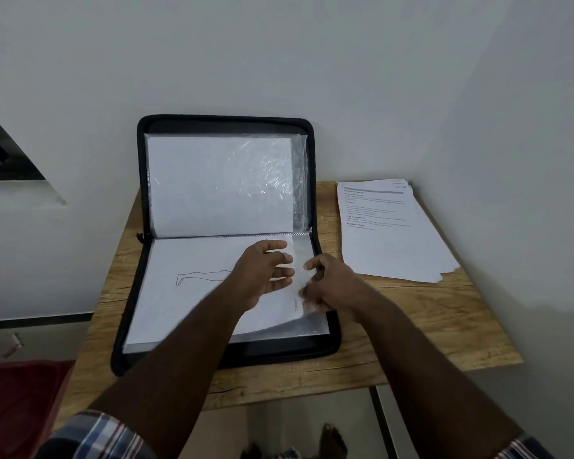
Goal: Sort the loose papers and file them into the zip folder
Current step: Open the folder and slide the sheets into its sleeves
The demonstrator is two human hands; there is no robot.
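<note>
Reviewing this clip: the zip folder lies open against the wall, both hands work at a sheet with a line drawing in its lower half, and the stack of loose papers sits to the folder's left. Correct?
Not quite. The head view shows the stack of loose papers on the wooden table to the right of the zip folder, not the left. The rest holds: the left hand and right hand work at the sheet with the line drawing.

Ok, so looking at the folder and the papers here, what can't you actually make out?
All in the head view:
- Printed text on the loose paper stack: too small and soft to read.
- The line drawing on the sheet in the zip folder: its right part is covered by the left hand.
- Right hand: fingertips are motion-blurred at the sleeve edge, so its grip is unclear.
- Edge print near the sheet's right side: too small.
</note>
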